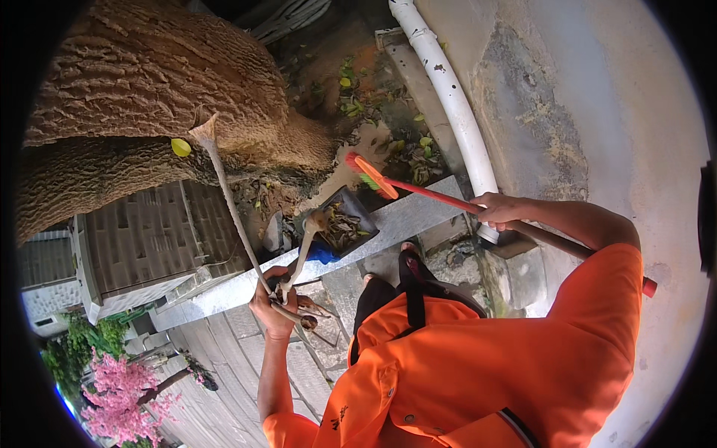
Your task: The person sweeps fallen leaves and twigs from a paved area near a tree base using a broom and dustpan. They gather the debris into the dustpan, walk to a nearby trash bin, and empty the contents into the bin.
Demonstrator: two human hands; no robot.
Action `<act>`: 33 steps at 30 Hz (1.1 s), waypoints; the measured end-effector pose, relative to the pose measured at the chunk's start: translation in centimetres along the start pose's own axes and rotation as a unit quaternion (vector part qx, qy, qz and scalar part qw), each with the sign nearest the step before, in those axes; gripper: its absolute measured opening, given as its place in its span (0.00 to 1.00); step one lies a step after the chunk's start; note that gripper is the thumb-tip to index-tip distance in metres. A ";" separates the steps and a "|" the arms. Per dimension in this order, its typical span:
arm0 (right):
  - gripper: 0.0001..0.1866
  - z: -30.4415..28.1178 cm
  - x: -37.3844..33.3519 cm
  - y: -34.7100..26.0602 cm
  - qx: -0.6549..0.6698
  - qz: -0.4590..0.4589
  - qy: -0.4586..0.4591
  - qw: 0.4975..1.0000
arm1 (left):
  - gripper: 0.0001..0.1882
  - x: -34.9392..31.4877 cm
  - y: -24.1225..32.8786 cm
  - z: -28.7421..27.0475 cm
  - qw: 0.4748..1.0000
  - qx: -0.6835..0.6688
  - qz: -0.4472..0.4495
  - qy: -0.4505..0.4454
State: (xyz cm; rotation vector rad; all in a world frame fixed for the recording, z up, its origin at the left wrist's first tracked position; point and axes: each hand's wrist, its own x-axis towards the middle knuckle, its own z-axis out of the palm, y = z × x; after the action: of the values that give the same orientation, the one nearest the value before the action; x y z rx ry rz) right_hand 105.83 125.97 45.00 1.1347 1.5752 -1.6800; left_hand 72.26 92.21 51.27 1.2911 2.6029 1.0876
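Observation:
My left hand (273,308) is closed round several dry stalks. One long pale stalk (230,193) flares at its far end and reaches up across the tree trunk; a shorter stalk (304,246) overlaps the dustpan. Thin dark twigs stick out below the fist. A black dustpan (366,214) holding dry leaves (340,226) rests at the stone kerb, with something blue (322,253) beside its near edge. My right hand (496,210) grips a broom (441,197) by its red-brown handle. The broom's orange head, with green and red bristles, hangs just beyond the kerb, close to the dustpan.
A thick tree trunk (172,75) fills the upper left. Beside the wall (597,134) runs a white pipe (455,97). Fallen leaves lie on the soil behind the stone kerb (418,213). My feet stand on paving slabs (308,369); pink blossoms (123,396) show lower left.

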 end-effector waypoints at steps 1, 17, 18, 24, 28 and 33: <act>0.12 0.3 1.4 1.5 0.000 -0.015 -0.008 1.000 | 0.12 1.1 0.8 0.6 1.000 -0.006 0.027 0.000; 0.29 -5.2 4.4 2.2 0.104 -0.190 0.177 0.960 | 0.12 11.1 4.5 16.1 0.996 -0.035 0.076 -0.004; 0.30 -5.7 4.6 1.3 0.189 -0.178 0.148 0.954 | 0.12 11.3 4.1 17.1 0.996 -0.023 0.081 -0.004; 0.29 -5.9 6.6 4.9 0.135 -0.133 0.175 0.966 | 0.14 11.4 4.8 22.1 0.995 -0.030 0.086 -0.043; 0.14 -5.9 6.7 7.1 0.031 -0.108 0.215 0.970 | 0.16 11.9 4.4 24.1 0.994 -0.035 0.089 -0.044; 0.13 -1.0 5.2 10.4 -0.041 -0.052 0.242 0.968 | 0.16 11.5 4.7 25.9 0.997 -0.018 0.049 -0.065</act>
State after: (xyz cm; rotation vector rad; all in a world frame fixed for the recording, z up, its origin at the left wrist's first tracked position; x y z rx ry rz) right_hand 112.44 126.21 35.36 1.5227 2.0098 -1.4502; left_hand 76.34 117.13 37.62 1.4430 2.4391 1.0226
